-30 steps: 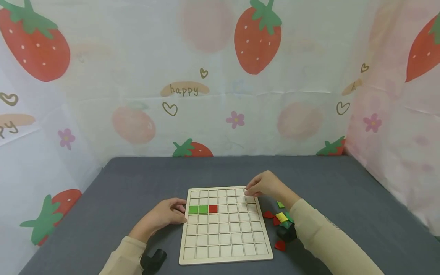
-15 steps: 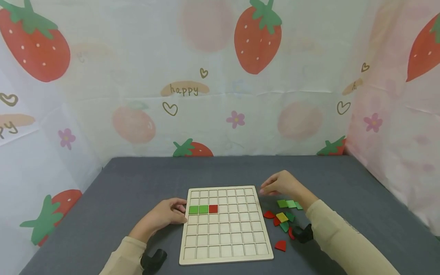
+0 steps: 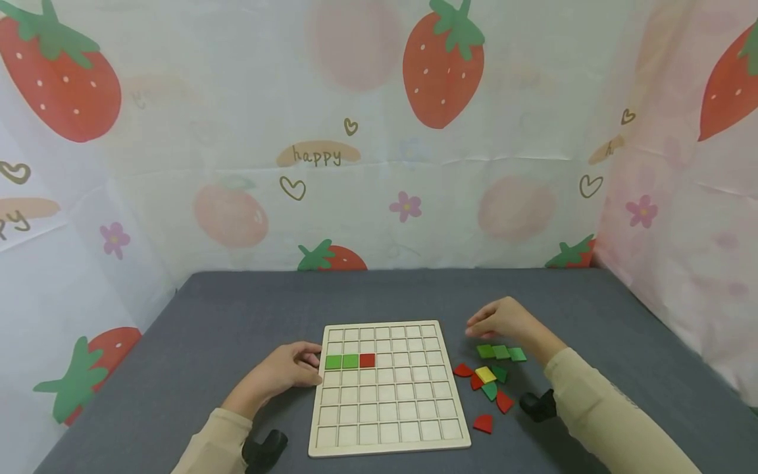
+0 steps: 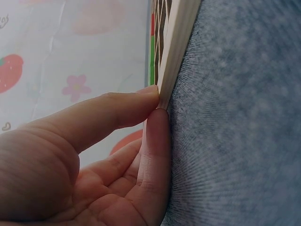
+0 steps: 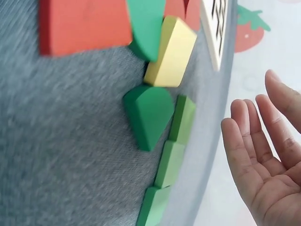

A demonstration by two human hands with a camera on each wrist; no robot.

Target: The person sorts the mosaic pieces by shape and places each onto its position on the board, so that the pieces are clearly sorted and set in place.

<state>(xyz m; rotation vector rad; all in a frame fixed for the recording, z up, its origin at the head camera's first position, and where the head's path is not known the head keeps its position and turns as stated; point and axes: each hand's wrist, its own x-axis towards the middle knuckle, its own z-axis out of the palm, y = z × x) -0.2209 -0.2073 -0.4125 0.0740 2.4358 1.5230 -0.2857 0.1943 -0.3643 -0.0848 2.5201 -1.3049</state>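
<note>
Backdrop (image 3: 379,145): "happy" centre; cut-off "py" left, probably same.

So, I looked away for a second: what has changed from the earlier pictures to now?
The right hand moved rightward from the far right corner of the board to near the row of loose green squares, uncovering it. The hand is empty; whether it let go of anything is unclear. Unchanged: the left hand at the board's left edge, the board, its two green squares and red square.

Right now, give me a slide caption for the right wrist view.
Empty right hand near a row of three green tiles, a yellow tile and a gridded board.
</note>
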